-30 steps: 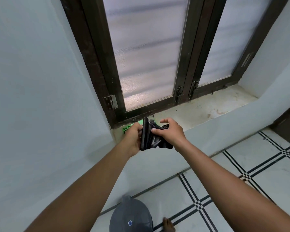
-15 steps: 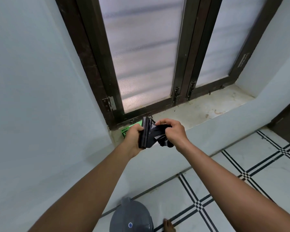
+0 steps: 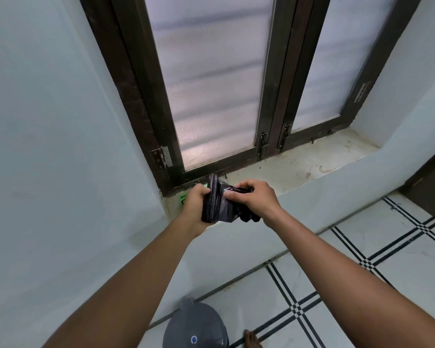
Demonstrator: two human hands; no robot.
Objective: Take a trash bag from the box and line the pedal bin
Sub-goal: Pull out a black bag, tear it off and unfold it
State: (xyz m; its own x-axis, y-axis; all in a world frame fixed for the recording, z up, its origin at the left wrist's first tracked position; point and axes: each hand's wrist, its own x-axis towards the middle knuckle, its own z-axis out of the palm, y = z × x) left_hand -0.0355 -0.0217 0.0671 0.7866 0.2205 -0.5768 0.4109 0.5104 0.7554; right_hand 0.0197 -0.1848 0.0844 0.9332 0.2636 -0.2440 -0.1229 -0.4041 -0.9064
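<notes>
Green box [image 3: 183, 197] on windowsill [image 3: 299, 167]; pedal bin [image 3: 195, 327] on tiled floor [image 3: 362, 285].

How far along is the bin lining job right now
Done: black bags are out of the green box on the sill. In hand: the left hand grips the folded stack while the right hand pulls one loose. Left: unfolding a bag and fitting it in the bin, whose lid is shut.

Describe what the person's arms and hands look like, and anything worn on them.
Both forearms are bare all the way to the frame's bottom edge: no sleeves show. The left hand and right hand wear no gloves, and no watch, bracelet or ring is visible. The fingers are uncovered too.
</notes>
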